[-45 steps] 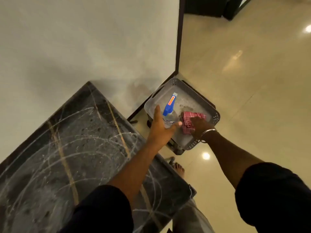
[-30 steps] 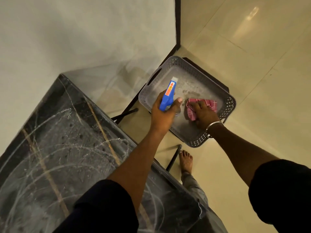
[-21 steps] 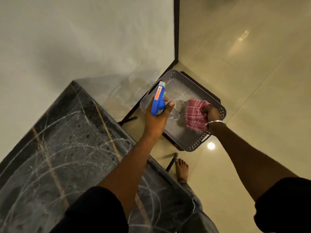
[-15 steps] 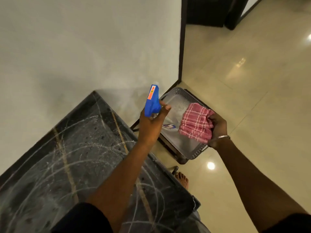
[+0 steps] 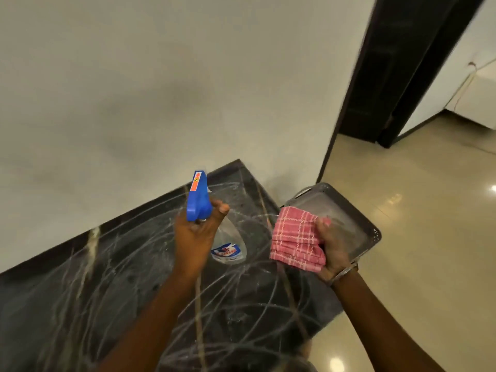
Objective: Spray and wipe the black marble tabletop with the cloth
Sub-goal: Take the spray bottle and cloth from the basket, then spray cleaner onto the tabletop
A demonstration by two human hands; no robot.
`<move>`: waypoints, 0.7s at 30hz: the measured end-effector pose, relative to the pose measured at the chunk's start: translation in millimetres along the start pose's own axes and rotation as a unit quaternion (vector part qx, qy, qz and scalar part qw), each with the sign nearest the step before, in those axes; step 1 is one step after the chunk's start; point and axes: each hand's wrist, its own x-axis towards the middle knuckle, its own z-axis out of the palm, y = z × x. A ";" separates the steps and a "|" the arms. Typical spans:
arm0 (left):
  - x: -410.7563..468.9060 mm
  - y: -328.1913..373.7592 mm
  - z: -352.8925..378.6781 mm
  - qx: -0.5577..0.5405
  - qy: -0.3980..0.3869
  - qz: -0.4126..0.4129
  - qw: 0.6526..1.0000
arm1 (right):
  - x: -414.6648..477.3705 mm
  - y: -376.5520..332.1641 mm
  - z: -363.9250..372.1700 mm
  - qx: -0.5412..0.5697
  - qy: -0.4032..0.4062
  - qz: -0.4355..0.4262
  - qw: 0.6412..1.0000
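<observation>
Now bottle (image 5: 199,202) and cloth (image 5: 296,241) over tabletop (image 5: 120,277), basket (image 5: 346,224) behind cloth.

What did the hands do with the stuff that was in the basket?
The left hand took hold of the spray bottle and the right hand gripped the pink checked cloth; both were lifted out of the grey basket toward the black marble tabletop. The basket stayed put, and the tabletop is still streaked.

Clear spray bottle (image 5: 229,238), folded pink cloth (image 5: 295,242) over streaked black tabletop (image 5: 107,291).
</observation>
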 end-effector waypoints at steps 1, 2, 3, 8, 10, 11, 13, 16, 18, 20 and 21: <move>-14.1 3.8 -27.3 0.005 0.014 -0.003 1.000 | -6.4 23.1 14.5 -0.029 0.026 0.016 0.999; -27.0 6.2 -53.9 0.011 0.033 -0.009 0.999 | -12.3 46.1 28.5 -0.048 0.041 0.034 0.997; -39.0 8.7 -80.8 0.018 0.054 -0.013 0.998 | -17.9 68.7 42.7 -0.045 0.039 0.056 0.997; -88.5 17.8 -193.9 0.070 0.127 -0.030 0.989 | -33.2 156.9 99.8 0.004 0.024 0.121 0.992; -105.2 18.5 -229.7 0.081 0.144 -0.037 0.986 | -36.0 182.0 121.1 -0.004 -0.004 0.134 0.991; -113.1 19.2 -246.2 0.086 0.151 -0.043 0.984 | -36.6 193.0 132.7 -0.016 -0.013 0.141 0.990; -124.3 19.1 -273.6 0.103 0.160 -0.051 0.980 | -35.5 211.4 152.0 -0.027 -0.016 0.153 0.988; -137.8 16.0 -305.6 0.134 0.170 -0.063 0.974 | -27.0 232.8 170.9 -0.045 -0.033 0.172 0.984; -145.8 14.3 -324.7 0.147 0.169 -0.076 0.972 | -17.9 246.1 181.3 -0.037 -0.041 0.193 0.980; -152.5 14.0 -339.6 0.146 0.171 -0.088 0.970 | -9.4 257.4 192.1 -0.033 -0.045 0.203 0.978; -155.4 14.2 -347.1 0.144 0.177 -0.092 0.969 | -4.3 264.0 199.1 -0.037 -0.041 0.207 0.977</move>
